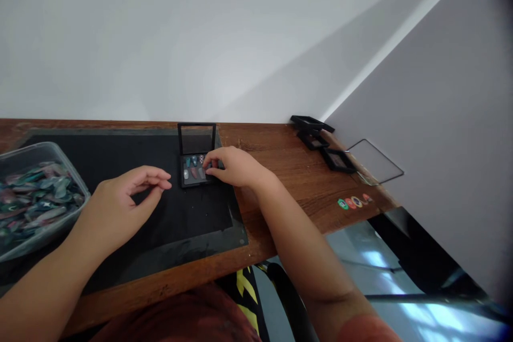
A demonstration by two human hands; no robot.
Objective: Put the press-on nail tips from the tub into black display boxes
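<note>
"Main thing?"

"Small black case (192, 186), lid up, on the black mat (180, 219), near its right end. Nail-shaped pieces (194, 172) sit inside in two rows: teal ones at the back, pale and mauve ones in front. Right end of the rows is hidden by fingers."

"Whose fingers?"

"Right hand (234, 165). It reaches in from the right, thumb and forefinger bent close together over the pieces. Narrow gap; can't tell if one is pinched."

"Left hand (134, 187)?"

"Over the mat, left of the case and apart from it. Fingers curled, thumb tip close to the fingertips. Can't tell whether something small is between them."

"Next to that?"

"Clear plastic tub (73, 172) at the far left, just beside the left wrist. Heap of loose pieces (40, 197) in it, mostly green, grey and pinkish."

"Further out?"

"Brown wooden table (264, 155) under the mat. Black cases (337, 160) at its far right, two of them stacked or overlapping, can't tell which. Nearer the right edge, a row of small colourful stickers (355, 202). Pale wall (160, 37) behind it all."
</note>
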